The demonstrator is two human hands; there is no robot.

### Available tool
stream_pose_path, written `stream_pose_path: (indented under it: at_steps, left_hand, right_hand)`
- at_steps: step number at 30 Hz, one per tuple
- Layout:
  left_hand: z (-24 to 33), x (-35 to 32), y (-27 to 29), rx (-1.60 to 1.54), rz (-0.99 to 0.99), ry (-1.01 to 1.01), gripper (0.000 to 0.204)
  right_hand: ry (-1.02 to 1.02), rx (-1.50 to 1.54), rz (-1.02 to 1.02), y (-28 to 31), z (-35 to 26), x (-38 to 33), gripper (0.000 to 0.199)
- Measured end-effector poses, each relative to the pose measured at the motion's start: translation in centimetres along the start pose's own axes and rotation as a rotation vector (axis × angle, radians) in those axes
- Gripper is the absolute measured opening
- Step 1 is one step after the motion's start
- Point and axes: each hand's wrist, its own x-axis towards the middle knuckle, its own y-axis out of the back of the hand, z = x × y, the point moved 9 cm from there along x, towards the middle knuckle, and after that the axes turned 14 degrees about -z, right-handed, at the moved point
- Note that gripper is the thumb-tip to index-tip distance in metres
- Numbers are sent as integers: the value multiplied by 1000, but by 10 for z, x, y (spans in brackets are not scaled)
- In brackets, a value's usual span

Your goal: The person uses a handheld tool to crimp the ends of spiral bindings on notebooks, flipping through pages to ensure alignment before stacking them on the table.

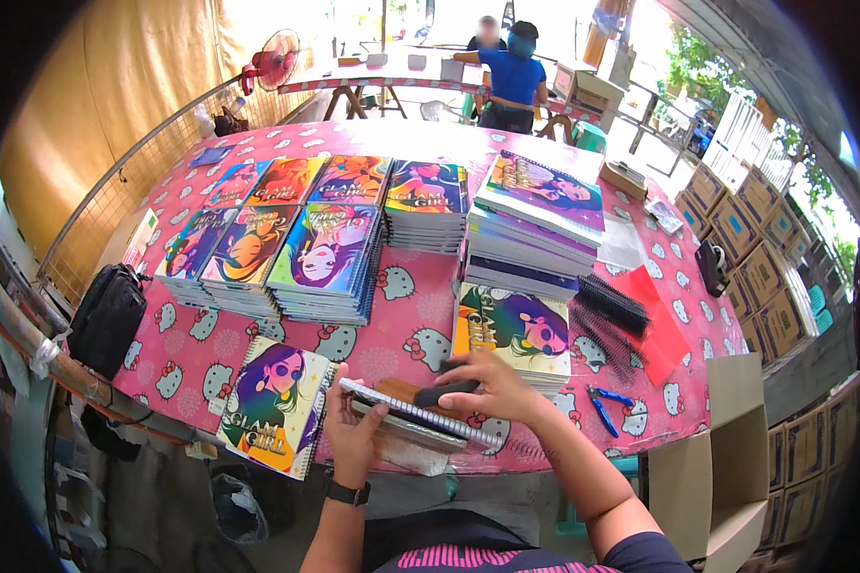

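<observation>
Left hand (354,435) grips the spiral notebook's (416,413) left end; right hand (492,387) presses a dark tool (444,392) onto it from above

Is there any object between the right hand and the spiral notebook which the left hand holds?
Yes. A dark oblong tool lies under the right hand, between its palm and the spiral notebook. The left hand grips the notebook's left end directly, with nothing between.
</observation>
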Motion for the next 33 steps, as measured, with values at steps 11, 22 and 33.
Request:
stream_pose_path:
  at_steps: [11, 22, 33]
  left_hand:
    - [-10, 1, 15, -146, 68, -39, 54]
    - [-3, 1, 15, -14, 63, -23, 51]
    - [-2, 7, 8, -74, 12, -4, 48]
  right_hand:
    - [249, 454, -107, 2, -35, 14, 43]
    - [-8, 3, -26, 2, -21, 46, 45]
    - [116, 330, -37, -10, -31, 52, 49]
